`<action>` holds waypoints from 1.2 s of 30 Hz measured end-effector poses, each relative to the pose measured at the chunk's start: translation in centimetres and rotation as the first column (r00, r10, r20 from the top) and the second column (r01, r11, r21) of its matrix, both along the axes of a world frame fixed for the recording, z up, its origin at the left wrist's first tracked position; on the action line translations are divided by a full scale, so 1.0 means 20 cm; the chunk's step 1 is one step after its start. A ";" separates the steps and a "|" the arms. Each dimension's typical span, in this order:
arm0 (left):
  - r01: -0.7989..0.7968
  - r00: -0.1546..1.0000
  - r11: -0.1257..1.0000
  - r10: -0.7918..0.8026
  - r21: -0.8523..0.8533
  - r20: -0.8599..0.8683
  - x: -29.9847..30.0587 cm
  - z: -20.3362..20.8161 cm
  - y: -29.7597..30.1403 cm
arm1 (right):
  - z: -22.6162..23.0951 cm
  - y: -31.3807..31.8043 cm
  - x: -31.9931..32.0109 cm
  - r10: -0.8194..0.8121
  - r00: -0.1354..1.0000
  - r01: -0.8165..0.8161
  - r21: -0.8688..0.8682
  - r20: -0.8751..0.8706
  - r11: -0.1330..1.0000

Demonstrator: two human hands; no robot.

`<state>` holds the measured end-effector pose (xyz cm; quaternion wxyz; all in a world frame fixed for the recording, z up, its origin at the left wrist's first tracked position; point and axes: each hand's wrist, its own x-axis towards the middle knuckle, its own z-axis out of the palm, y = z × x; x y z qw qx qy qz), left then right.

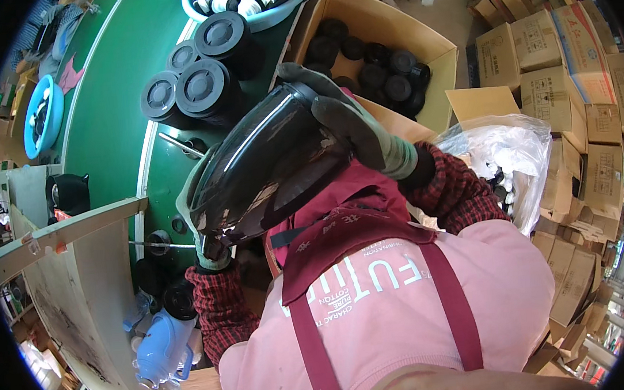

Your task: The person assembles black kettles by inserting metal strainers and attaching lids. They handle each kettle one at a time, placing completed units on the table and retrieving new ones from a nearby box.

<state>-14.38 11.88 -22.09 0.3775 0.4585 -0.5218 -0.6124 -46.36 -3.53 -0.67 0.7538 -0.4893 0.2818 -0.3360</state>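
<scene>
A large glossy black shell, rounded like the body of a jug (265, 158), lies tilted across the space in front of my chest. My left hand (189, 199), in a grey-green work glove, grips its lower left end; most of those fingers are behind it. At the upper right end, my right hand (357, 129) wraps round the shell in a matching glove, fingers and thumb on either side of the rim. Just beyond the shell stand several black cylinders with round ridged tops (205, 90) on the green table (109, 86).
An open cardboard box (449, 70) of round black parts stands at the far right. A blue basin (269, 21) holds black and white parts. Below the box is a clear plastic bag (525, 152). A blue jug (164, 349) sits lower left, beside a board (86, 308). Cartons (538, 89) are stacked right.
</scene>
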 end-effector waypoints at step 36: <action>-0.198 0.801 0.816 0.454 -0.543 0.391 -0.33 0.76 -0.28 | -0.62 0.00 -0.05 -0.075 0.977 0.069 0.038 0.199 0.997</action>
